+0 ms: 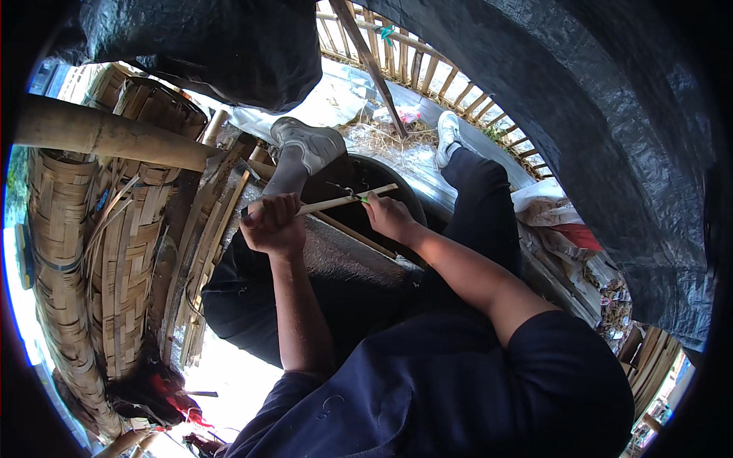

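Far left, I saw woven bamboo rolls (57, 229), cut off by the fisheye rim. Left hand (273, 225) clamped around a pale stick (328, 204) above the lap. Strawy ground (378, 133) lay between the shoes (309, 145). Right hand (391, 219) gripped a green tool (363, 199) at the stick; its working end I couldn't make out. Black sheeting (626, 153) bounded the right.

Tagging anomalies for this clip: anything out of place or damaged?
Crumpled pink-and-white plastic lies among loose straw between the pale shoes; it looks like stray litter. Otherwise nothing stands out: the pale strip in the left hand shows no visible break.
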Tool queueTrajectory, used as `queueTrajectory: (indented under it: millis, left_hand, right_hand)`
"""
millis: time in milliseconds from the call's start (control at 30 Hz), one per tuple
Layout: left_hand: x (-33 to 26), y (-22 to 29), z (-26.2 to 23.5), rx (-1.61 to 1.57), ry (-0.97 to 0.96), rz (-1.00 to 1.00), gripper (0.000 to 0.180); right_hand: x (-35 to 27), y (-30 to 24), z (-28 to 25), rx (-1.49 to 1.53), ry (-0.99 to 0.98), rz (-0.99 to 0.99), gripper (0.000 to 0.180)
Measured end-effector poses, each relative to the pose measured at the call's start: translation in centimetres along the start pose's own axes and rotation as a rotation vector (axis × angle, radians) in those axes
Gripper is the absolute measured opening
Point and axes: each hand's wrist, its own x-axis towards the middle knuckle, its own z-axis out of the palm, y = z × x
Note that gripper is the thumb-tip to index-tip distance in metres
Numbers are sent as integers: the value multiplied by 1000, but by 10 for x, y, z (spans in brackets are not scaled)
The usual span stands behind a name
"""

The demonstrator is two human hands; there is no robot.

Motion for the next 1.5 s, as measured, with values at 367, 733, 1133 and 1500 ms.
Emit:
queueTrajectory:
  millis: [367,733,1133,1500]
  left_hand:
    - [-5,-8,25,-35,-294,-91,52]
    - [-7,-9,17,89,-245,-14,61]
    - [-6,-8,23,60,-262,-66,62]
    - [-5,-11,59,374,325,-159,53]
  right_hand:
    - [-6,-78,-49,124,13,-108,17]
    - [-19,-86,-65,163,44,-211,19]
    - [-22,-50,-44,40,17,-54,21]
    - [-14,5,-24,-47,120,-29,21]
